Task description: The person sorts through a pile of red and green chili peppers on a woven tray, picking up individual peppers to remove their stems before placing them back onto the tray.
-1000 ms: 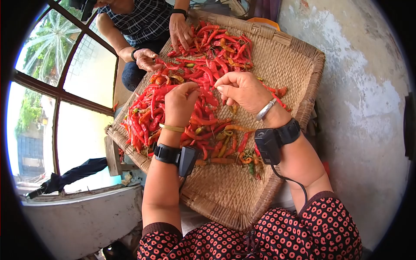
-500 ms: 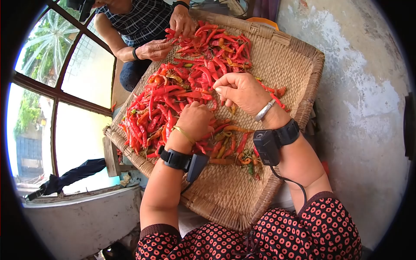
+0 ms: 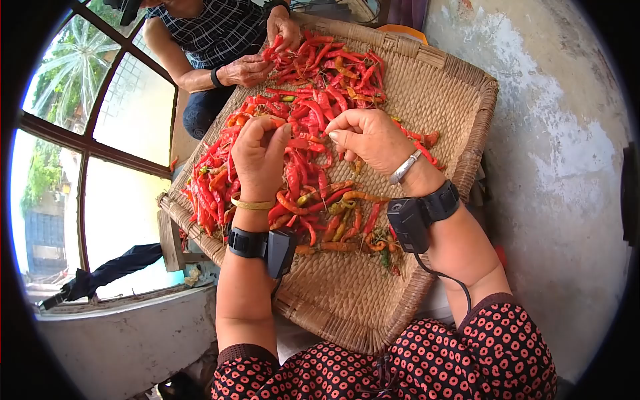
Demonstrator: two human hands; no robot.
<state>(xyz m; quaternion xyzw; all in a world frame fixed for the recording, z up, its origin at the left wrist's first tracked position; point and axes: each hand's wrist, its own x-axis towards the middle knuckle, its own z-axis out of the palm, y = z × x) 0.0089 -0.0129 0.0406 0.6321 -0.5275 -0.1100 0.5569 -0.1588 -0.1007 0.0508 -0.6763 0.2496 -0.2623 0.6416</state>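
- Chillies [image 3: 293, 173], mostly red, lie heaped in our woven rattan basket [image 3: 353, 293] from the centre of the head view out towards eleven o'clock; orange and yellow-green ones [image 3: 343, 223] lie at the heap's near edge.
- At ten o'clock we hold our left hand [image 3: 259, 152] over the heap, fingers curled towards the thumb; red shows at the fingertips, but we cannot tell if that chilli is gripped or lies behind.
- At one o'clock our right hand [image 3: 372, 141] hangs above the basket, thumb and forefinger closed at the tips; we cannot tell whether anything small sits between them.
- We wear a gold-coloured bangle [image 3: 253, 204] on the left wrist, a silver-coloured bangle [image 3: 405, 167] on the right, and a black strapped device on each forearm.
- At eleven o'clock a co-worker in a dark checked top [image 3: 217, 33] has both hands [image 3: 247, 70] at the basket's far edge, beside red chillies.
- We see a folded dark umbrella [image 3: 117, 270] at eight o'clock, below a framed window [image 3: 87, 142], and a patchy plaster wall [image 3: 553, 173] at three.
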